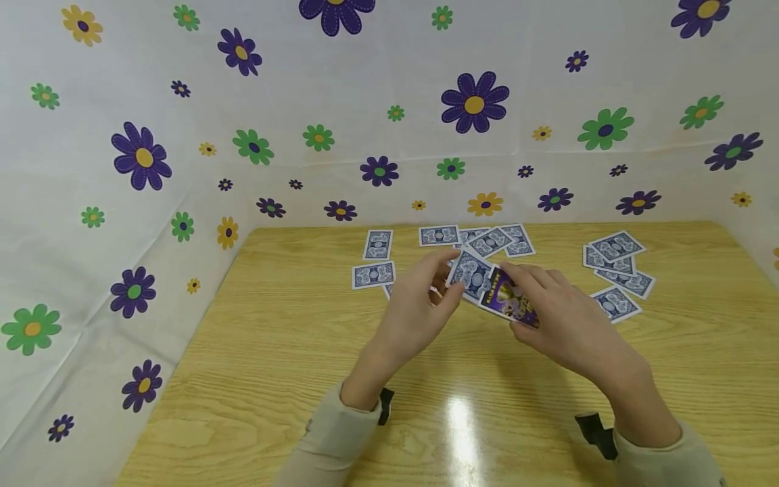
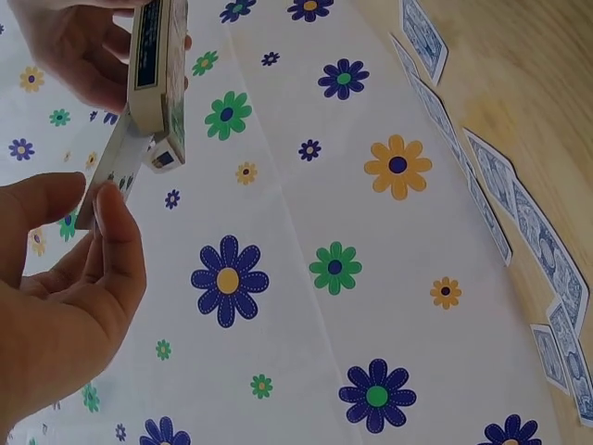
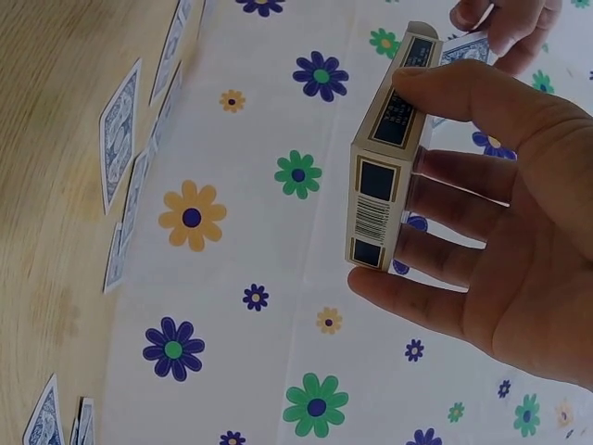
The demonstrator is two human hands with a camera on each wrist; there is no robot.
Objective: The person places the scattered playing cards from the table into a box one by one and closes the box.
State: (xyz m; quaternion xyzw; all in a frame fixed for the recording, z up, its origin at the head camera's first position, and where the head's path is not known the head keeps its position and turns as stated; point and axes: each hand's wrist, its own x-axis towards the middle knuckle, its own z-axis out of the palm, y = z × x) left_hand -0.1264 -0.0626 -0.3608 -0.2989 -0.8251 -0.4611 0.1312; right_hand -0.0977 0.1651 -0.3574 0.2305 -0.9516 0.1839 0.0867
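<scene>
My left hand (image 1: 416,304) pinches a blue-backed playing card (image 1: 471,274) between thumb and fingers. The card's other end reaches the opened end of a purple card box (image 1: 506,296); how deep it sits inside cannot be told. My right hand (image 1: 569,321) grips that box, with the thumb (image 3: 445,88) on a narrow dark-panelled side and the fingers on the opposite side. A barcode shows on the box's end (image 3: 373,218) in the right wrist view. Both hands are raised over the table, close to each other.
Blue-backed cards lie face down on the wooden table (image 1: 274,365): a pair at left (image 1: 374,274), several overlapping at the back middle (image 1: 489,241), several more at right (image 1: 615,247). A flower-patterned white cloth (image 1: 414,74) hangs behind and at the sides.
</scene>
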